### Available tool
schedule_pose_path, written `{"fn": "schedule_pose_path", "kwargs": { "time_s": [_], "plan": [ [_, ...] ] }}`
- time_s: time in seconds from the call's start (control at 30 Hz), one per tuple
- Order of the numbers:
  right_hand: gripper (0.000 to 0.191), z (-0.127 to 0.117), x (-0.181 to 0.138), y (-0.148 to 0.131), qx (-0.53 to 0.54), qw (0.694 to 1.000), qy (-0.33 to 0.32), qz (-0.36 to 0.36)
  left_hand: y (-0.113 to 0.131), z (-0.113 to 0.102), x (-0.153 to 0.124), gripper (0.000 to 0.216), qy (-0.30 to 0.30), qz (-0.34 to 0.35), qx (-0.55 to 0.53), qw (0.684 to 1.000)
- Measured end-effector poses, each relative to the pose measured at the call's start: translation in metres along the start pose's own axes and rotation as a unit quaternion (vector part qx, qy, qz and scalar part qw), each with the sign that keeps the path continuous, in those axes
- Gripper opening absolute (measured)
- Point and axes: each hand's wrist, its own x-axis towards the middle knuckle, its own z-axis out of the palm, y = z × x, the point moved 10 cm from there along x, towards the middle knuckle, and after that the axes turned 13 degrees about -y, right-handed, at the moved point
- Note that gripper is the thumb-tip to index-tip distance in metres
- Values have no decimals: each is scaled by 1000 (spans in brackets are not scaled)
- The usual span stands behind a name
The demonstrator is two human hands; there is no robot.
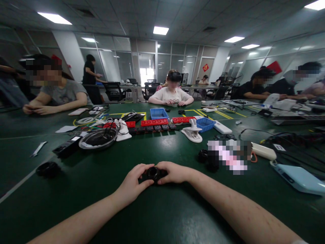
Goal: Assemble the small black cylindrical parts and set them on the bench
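Both of my hands are close together above the green table, fingers wrapped round one small black part with a round, lens-like ring (153, 173). My left hand (134, 180) grips its left side, thumb below and fingers on top. From the other side my right hand (174, 173) closes on it, the thumb near the lower edge. The fingers cover much of the part, and its exact kind does not show. A similar black ring-shaped piece (48, 169) lies to the left, and another black round piece (203, 155) sits to the right.
Ahead stand a metal bowl (98, 139), red socket strips (154, 122), blue bins (159, 113) and a white clip stand (193, 131). A light blue power bank (299, 178) and cables lie to the right. Several people sit round the table (162, 217).
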Motion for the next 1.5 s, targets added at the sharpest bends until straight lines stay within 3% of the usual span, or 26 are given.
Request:
{"fn": "schedule_pose_path", "kwargs": {
  "time_s": [0.23,0.37,0.57,0.77,0.83,0.93,1.07,1.17,1.27,1.5],
  "plan": [
    [29,4,2,16,99,995,16,11,2,1,0,36,-9,-5,-3,1000],
    [33,2,0,19,96,994,37,41,4,1,1,34,-8,1,-2,1000],
    [44,0,-4,15,-14,987,89,131,2,1,-1,30,12,-22,-1,1000],
    [46,-3,-8,1,-197,942,179,203,-1,-3,-3,30,47,-42,22,998],
    [52,-3,-7,-3,-208,944,177,182,-1,-4,-2,30,43,-34,24,998],
    [57,-4,-4,-8,-153,973,143,94,0,-2,1,31,9,-5,18,1000],
    [38,0,0,-8,-34,999,35,-8,4,1,2,34,-34,29,-6,999],
    [25,2,1,-1,30,999,-10,-17,3,2,2,34,-43,30,-14,999],
    [21,2,3,2,42,999,-10,-16,2,2,2,34,-37,27,-17,999],
    [28,2,3,9,53,998,15,16,4,2,1,33,-27,27,-13,999]
  ]
}}
